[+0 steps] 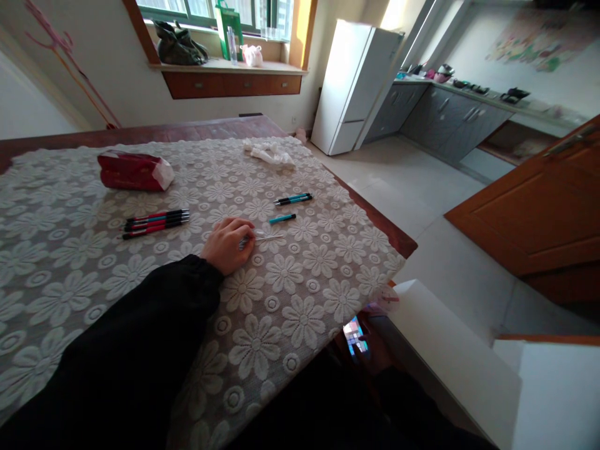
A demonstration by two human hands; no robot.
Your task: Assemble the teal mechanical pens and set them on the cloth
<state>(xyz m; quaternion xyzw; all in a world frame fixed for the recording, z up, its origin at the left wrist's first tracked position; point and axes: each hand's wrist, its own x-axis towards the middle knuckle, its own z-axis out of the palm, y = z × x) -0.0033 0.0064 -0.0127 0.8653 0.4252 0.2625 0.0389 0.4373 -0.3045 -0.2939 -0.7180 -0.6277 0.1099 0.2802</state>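
My left hand (229, 242) rests on the lace tablecloth (304, 322) with its fingers curled. A thin whitish stick, perhaps a pen refill (269, 237), sticks out to the right of the fingertips, and a small shiny piece shows between the fingers. Just beyond lies a short teal pen part (282, 219), with a pair of teal and black pens (293, 199) behind it. Left of the hand, several red, black and blue pens (157, 224) lie side by side. Below the table edge, in shadow, my right hand (377, 347) holds a lit phone (355, 336).
A dark red pouch (134, 171) and a crumpled white plastic bag (269, 154) are on the far part of the table. Beyond stand a white fridge (349, 87) and grey kitchen cabinets (440, 112). A wooden door (539, 212) is at right.
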